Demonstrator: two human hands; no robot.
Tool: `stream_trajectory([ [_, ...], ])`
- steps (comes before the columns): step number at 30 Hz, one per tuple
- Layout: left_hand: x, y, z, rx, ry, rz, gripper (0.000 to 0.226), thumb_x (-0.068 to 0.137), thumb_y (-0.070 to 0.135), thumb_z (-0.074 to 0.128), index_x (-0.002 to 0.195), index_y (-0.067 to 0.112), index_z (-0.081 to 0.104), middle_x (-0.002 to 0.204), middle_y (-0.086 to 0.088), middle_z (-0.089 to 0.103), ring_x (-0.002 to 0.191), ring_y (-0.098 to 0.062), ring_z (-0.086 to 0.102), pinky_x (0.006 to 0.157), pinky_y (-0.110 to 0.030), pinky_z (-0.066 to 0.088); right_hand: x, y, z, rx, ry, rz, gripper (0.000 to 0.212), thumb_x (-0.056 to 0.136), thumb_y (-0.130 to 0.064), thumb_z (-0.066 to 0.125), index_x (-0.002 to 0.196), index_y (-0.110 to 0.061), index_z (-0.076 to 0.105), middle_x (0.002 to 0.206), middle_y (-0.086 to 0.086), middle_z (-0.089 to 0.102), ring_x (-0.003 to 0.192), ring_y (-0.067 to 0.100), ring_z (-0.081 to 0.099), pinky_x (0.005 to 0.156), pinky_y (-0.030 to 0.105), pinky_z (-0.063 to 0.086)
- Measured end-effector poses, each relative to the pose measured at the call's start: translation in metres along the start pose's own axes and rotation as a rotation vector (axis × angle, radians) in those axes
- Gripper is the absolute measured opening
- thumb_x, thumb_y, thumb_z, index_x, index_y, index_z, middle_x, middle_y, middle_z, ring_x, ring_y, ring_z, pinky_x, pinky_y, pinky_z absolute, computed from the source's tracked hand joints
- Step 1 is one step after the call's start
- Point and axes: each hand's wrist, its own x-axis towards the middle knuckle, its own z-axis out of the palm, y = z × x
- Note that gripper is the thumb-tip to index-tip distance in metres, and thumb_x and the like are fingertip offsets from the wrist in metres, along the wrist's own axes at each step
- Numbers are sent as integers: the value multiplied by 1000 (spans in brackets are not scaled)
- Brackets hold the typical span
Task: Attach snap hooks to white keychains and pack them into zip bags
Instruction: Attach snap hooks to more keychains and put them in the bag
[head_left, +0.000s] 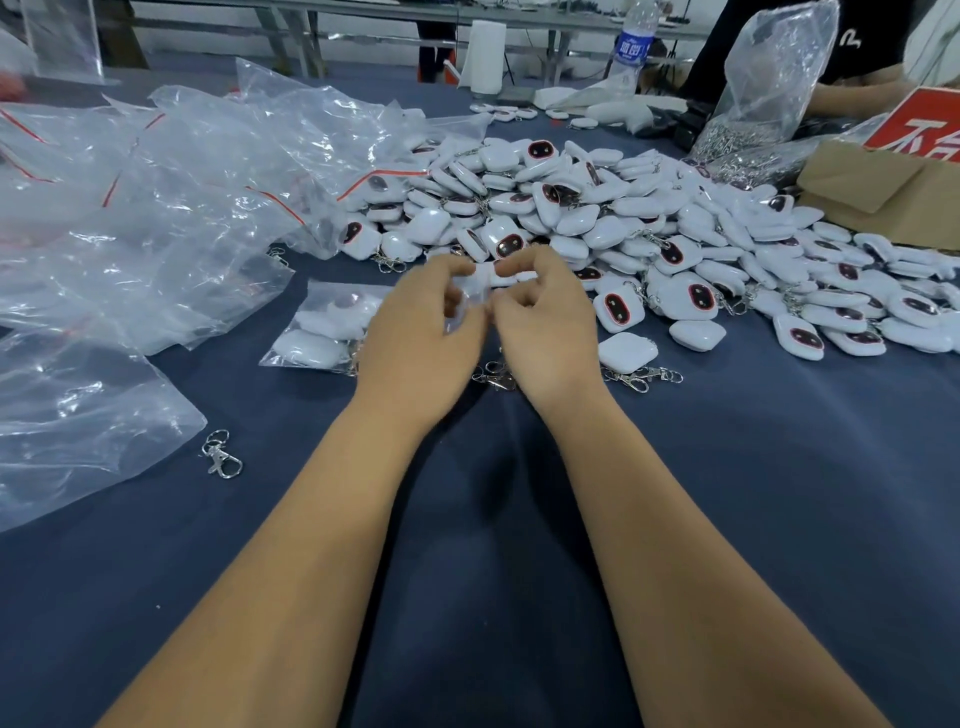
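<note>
My left hand (423, 332) and my right hand (545, 322) meet over the blue cloth, and together they pinch a white keychain in a small clear zip bag (480, 283). Its details are blurred. Beneath the hands lies a snap hook (496, 375). A packed zip bag with white keychains (324, 327) rests just left of my left hand. A big heap of white keychains (623, 228) with dark red faces spreads behind and to the right. One keychain with a hook attached (628, 356) lies right of my right hand.
Crumpled clear bags (145, 208) cover the left side. A loose snap hook (222, 453) lies near them. A bag of metal hooks (758, 104) and a cardboard box (883, 187) stand at the back right, where another person's arm shows. A water bottle (634, 41) stands behind.
</note>
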Motion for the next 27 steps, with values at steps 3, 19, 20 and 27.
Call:
stream_trajectory([
  [3,1,-3,2,96,-72,-22,35,88,24,59,123,20,59,106,1,60,101,-20,56,91,-38,46,8,5,-14,-350,169,-27,31,88,-6,46,113,-20,59,100,0,63,96,18,57,85,38,47],
  [19,5,-16,-35,357,473,18,45,79,1,50,121,14,62,134,-13,45,123,-37,41,98,-41,36,13,15,-31,-707,286,21,51,90,-5,45,139,-15,42,97,6,62,94,28,57,82,39,45],
  [20,5,-12,-32,246,500,131,41,80,2,47,115,13,63,128,-8,48,117,-31,45,97,-38,40,13,13,-31,-645,310,10,51,93,-7,45,142,-17,40,93,2,60,90,25,55,78,36,43],
  [27,-2,8,-6,-444,-69,-180,26,98,9,47,98,22,69,77,5,69,64,-10,64,62,-23,53,7,6,-13,-2,205,-208,22,88,-4,66,101,-21,67,104,-10,62,96,3,58,82,15,43],
])
